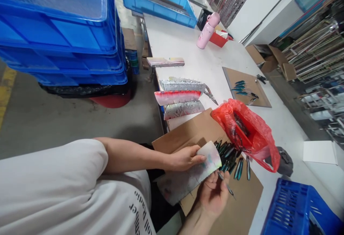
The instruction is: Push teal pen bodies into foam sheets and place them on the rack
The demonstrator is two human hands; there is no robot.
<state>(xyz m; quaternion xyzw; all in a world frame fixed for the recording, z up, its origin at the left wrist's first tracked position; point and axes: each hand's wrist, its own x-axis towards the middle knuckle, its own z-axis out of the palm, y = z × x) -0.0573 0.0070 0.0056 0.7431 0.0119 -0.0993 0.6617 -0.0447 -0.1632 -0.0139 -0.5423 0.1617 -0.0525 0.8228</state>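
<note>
My left hand [185,158] is closed around a curved, paint-stained white plate [185,181], thumb on its upper face. Along the plate's edge nearest my right hand run small notches. My right hand [215,193] pinches a slim, dark fish-shaped lure [226,184] right beside that edge; whether the two touch I cannot tell. Just beyond the plate, a pile of dark teal lures [227,156] lies on the cardboard sheet [242,201]. A few single lures [238,169] rest apart from the pile.
A red plastic bag [249,131] stands behind the pile. More curved plates [178,97] and pliers [211,95] lie at the table's left edge. Further off are a brown board [248,84] with several lures and a pink bottle [207,32]. Blue crates [59,34] are stacked left; a blue basket [290,199] stands right.
</note>
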